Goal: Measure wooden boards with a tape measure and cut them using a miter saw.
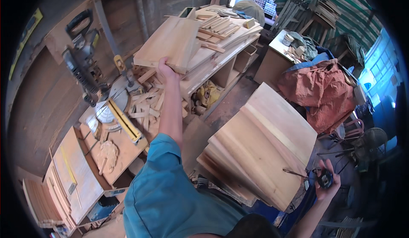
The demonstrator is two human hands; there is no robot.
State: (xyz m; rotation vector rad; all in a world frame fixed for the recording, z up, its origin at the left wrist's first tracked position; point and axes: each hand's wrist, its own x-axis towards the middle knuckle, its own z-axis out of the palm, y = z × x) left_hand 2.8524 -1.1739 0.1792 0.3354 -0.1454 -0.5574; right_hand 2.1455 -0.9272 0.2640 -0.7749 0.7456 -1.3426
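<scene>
At far left, a pale flat panel (88, 182), then a big saw (76, 71) with a sawdust heap (107, 156) just in front and loose wood scraps (147, 106) spread to its right. Next, the left hand (168, 70), fingers closed on the near edge of a broad pale board (168, 42), over the long desk (206, 72); cannot tell whether resting there or raised clear. Apparently at the handling of this board, with the next move calling for a firm grip and a level hold, given only 1 hand at the edge. Beyond, thin sticks (217, 26) crowding the same desk, leaving little flat room. In the lower middle, a stack of wide boards (260, 140), with a thin dark stick (294, 172) on top near the right edge. Just beside, the right hand (327, 181), fingers curled around a black round thing (325, 179), too small to identify and best set down before any 2-handed lift. Farther right, a red cloth (324, 89) draped in folds, well apart from the board.
</scene>
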